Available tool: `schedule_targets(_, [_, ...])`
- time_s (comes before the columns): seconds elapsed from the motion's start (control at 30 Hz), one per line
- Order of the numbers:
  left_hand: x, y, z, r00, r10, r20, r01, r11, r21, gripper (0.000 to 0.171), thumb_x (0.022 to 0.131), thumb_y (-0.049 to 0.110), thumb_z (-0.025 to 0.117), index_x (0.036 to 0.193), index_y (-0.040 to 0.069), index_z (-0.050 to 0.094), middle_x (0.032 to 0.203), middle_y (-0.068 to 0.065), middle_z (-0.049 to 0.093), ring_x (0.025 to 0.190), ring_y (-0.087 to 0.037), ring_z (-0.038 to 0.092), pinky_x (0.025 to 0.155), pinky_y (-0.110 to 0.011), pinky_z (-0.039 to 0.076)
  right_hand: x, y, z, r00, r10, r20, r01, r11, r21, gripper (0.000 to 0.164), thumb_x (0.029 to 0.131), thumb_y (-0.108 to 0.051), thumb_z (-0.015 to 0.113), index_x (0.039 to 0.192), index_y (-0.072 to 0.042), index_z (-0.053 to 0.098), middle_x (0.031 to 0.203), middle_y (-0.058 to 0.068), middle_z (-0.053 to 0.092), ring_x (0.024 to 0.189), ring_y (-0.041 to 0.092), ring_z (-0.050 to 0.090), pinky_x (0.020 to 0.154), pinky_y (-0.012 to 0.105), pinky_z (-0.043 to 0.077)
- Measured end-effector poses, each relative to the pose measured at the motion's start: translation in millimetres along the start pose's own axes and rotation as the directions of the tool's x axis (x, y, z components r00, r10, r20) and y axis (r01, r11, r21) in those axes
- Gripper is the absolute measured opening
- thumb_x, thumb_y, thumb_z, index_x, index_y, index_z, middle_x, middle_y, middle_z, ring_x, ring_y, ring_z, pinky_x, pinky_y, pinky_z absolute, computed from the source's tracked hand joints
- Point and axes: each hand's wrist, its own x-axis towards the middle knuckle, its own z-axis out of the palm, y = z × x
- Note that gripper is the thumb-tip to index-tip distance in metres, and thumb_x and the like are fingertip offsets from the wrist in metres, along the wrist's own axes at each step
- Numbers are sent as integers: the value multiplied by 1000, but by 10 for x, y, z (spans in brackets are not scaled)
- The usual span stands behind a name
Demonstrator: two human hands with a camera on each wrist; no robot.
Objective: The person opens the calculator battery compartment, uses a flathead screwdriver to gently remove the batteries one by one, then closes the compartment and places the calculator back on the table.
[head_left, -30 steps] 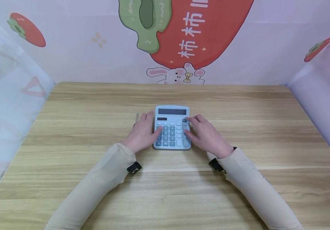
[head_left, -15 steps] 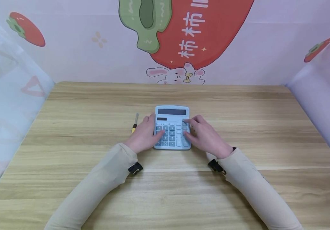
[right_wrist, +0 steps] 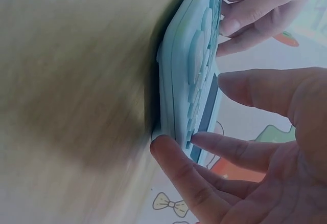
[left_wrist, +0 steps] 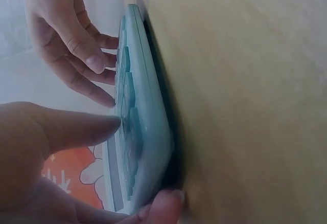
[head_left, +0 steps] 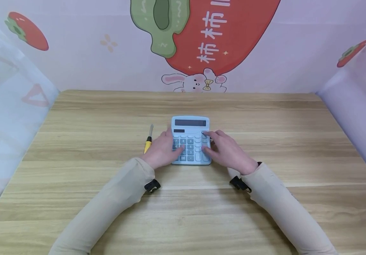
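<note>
A light blue calculator (head_left: 190,137) lies in the middle of the wooden table, its display at the far end. My left hand (head_left: 161,150) grips its left side: the thumb lies over the number keys, and in the left wrist view a fingertip (left_wrist: 166,207) touches the lower edge. At the right side, my right hand (head_left: 231,150) has its index fingertip (right_wrist: 200,141) on a key near the upper right. Its thumb reaches over the right-hand keys, while another finger touches the calculator's side. Just left of my left hand lies a screwdriver (head_left: 148,142) with a yellow handle, partly hidden.
The wooden table (head_left: 189,212) reaches back to a printed backdrop (head_left: 84,63), with pale cloth walls on both sides. Dark wrist straps (head_left: 152,185) show at the sleeve cuffs.
My left hand has shifted right, its thumb sliding further across the keys, and more of the screwdriver shows. My right index finger has moved slightly on the upper-right keys. The calculator stays put.
</note>
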Motion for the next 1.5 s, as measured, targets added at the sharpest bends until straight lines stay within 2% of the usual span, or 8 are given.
schedule_targets(0.23, [24, 28, 25, 998, -55, 27, 53, 997, 58, 90, 93, 43, 56, 149, -9, 9, 147, -29, 33, 122, -35, 50, 105, -46, 40, 6, -15, -1, 1000, 6, -3, -6, 1000, 26, 52, 91, -22, 65, 135, 3, 50, 109, 19, 58, 87, 24, 60, 72, 33, 53])
schedule_targets(0.53, [28, 61, 8, 999, -50, 15, 49, 997, 51, 88, 92, 43, 59, 147, -11, 17, 139, -29, 42, 111, -33, 53, 99, -46, 45, 10, -23, -8, 999, 36, 2, -37, 997, 65, 51, 92, -23, 64, 135, 0, 51, 104, 16, 59, 84, 23, 59, 67, 29, 50])
schedule_targets(0.73, [6, 72, -19, 998, -63, 10, 63, 998, 3, 86, 91, 44, 60, 145, -10, 21, 137, -26, 43, 113, -32, 50, 101, -44, 43, 6, -29, -16, 1000, 28, 0, -28, 995, 93, 51, 91, -23, 64, 135, 0, 51, 99, 15, 60, 85, 24, 59, 68, 31, 50])
schedule_targets(1.03, [-32, 75, -46, 998, -61, -28, 58, 993, -98, 78, 88, 40, 66, 141, -4, 29, 122, -16, 49, 103, -28, 50, 90, -38, 46, 10, -54, -20, 999, 45, 17, -46, 991, 128, 52, 92, -25, 63, 136, -1, 49, 103, 16, 63, 92, 26, 62, 72, 34, 53])
schedule_targets(1.23, [-50, 60, -71, 998, -14, -64, 5, 990, -141, 71, 90, 34, 65, 140, -4, 33, 121, -16, 53, 105, -27, 51, 93, -39, 46, 17, -66, -15, 996, 83, 26, -87, 983, 159, 54, 93, -28, 61, 138, -1, 48, 108, 17, 63, 97, 29, 62, 73, 35, 54])
schedule_targets(1.3, [-54, 51, -74, 996, 13, -86, -28, 983, -182, 67, 91, 32, 64, 140, -3, 34, 115, -15, 58, 100, -24, 57, 87, -36, 50, 21, -70, -9, 994, 102, 28, -105, 979, 177, 54, 94, -31, 60, 138, -2, 48, 112, 18, 63, 99, 29, 62, 75, 36, 55])
schedule_targets(1.37, [-52, 42, -79, 993, 33, -114, -59, 972, -227, 64, 92, 30, 63, 140, -3, 34, 104, -13, 63, 88, -21, 61, 75, -32, 52, 25, -72, -2, 993, 116, 34, -121, 972, 201, 56, 95, -35, 59, 139, -3, 47, 118, 18, 62, 102, 30, 62, 78, 38, 55])
schedule_targets(1.5, [-40, 40, -89, 983, 41, -179, -92, 954, -286, 54, 99, 28, 52, 139, -4, 36, 88, -12, 63, 68, -18, 58, 58, -26, 47, 38, -84, 5, 988, 148, 53, -156, 955, 251, 61, 95, -46, 54, 140, -6, 45, 128, 17, 59, 109, 31, 61, 84, 43, 54])
